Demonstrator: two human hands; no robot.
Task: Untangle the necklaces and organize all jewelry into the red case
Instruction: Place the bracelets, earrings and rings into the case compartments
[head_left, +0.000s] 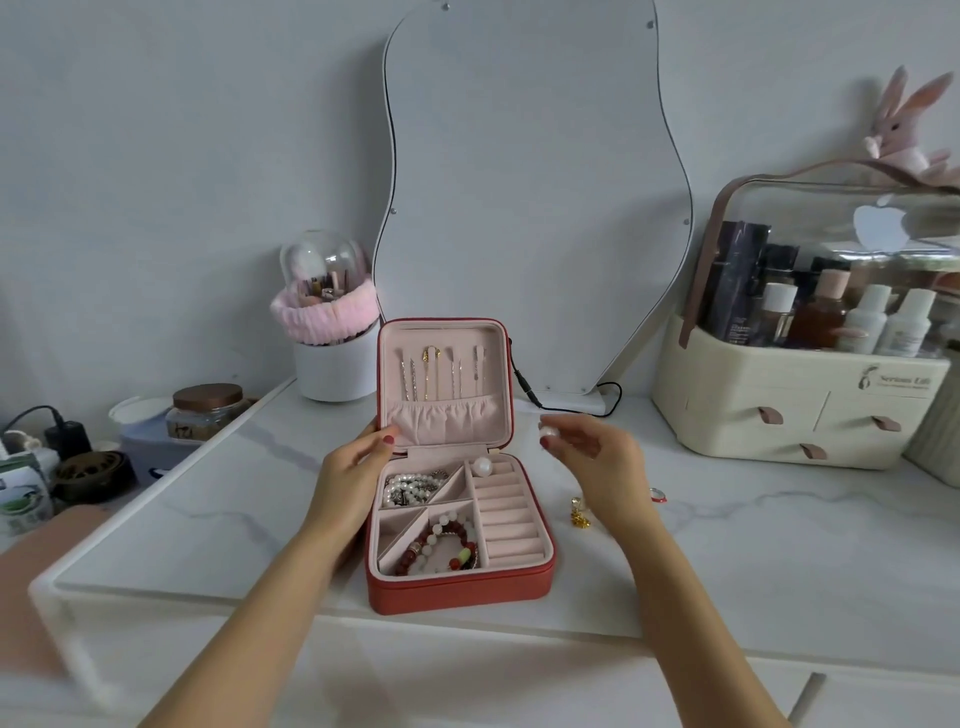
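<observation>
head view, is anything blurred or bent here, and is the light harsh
Head view: the right hand, pinching a pearl earring, is smeared by motion, while the left hand on the red case lid looks sharp; the wide lens bows the table edge and tilts the organizer at the right; the light is soft and even, with faint shadows and glare only on its clear lid.

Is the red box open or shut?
Open. The red box's lid stands up, and beads show inside.
</observation>
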